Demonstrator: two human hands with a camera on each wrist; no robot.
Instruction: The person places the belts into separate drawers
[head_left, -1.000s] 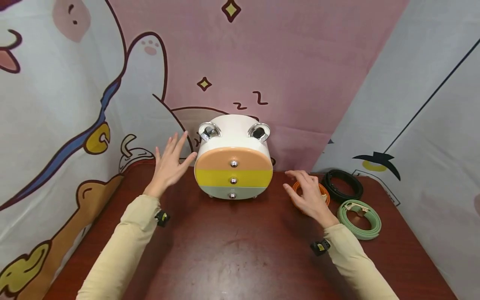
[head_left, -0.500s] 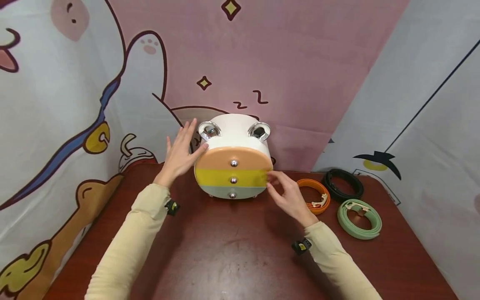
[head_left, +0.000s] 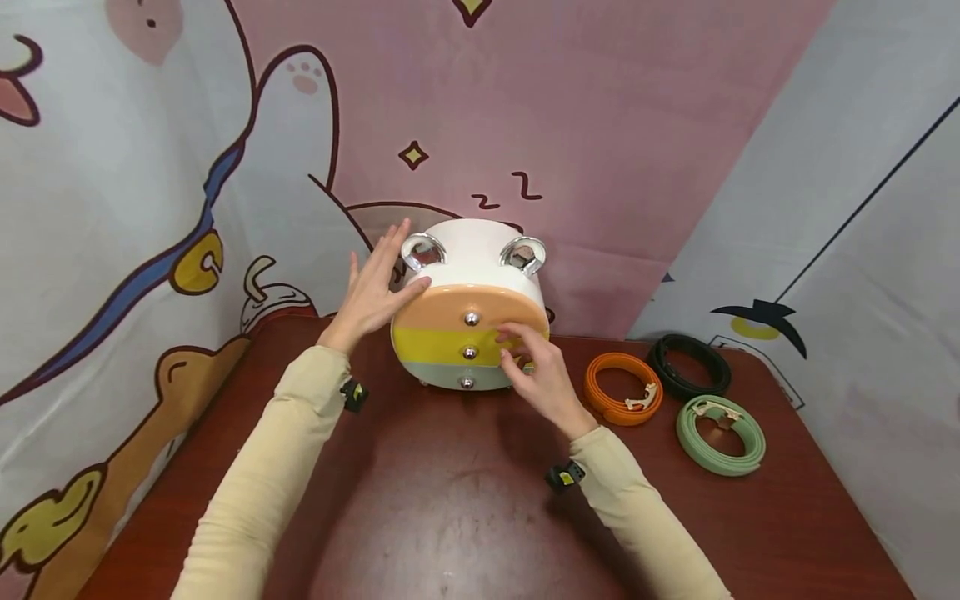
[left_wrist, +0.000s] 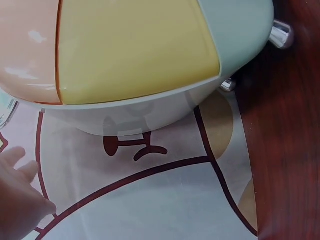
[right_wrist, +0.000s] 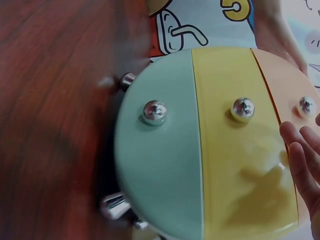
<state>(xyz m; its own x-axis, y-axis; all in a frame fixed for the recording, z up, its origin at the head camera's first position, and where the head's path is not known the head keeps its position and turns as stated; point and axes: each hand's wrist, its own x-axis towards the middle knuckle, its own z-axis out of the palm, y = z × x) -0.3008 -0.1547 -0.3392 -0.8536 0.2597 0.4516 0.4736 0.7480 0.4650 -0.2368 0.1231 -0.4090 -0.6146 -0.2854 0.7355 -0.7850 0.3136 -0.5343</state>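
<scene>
A small rounded cabinet [head_left: 480,250] with a white body and two silver ear-like rings on top stands against the back cloth. Its front has a peach drawer [head_left: 435,310], a yellow drawer [head_left: 423,343] and a pale green drawer [head_left: 435,375], each with a round silver knob; all are closed. My left hand [head_left: 373,292] is at the cabinet's upper left, fingers extended, thumb tip at the peach front's edge. In front of the drawers' right half is my right hand [head_left: 546,379], fingers loosely bent and holding nothing. The right wrist view shows its fingertips [right_wrist: 290,132] beside the yellow-peach seam.
Right of the cabinet lie three coiled belts: an orange belt [head_left: 593,387], a black belt [head_left: 720,377] and a green belt [head_left: 693,446]. They rest on a dark red-brown table [head_left: 450,517]. A printed cartoon cloth [head_left: 600,125] rises behind and at both sides.
My right hand has moved left from above the orange belt to the drawer fronts, uncovering the belt. The left hand has moved right and up to the cabinet's side.
</scene>
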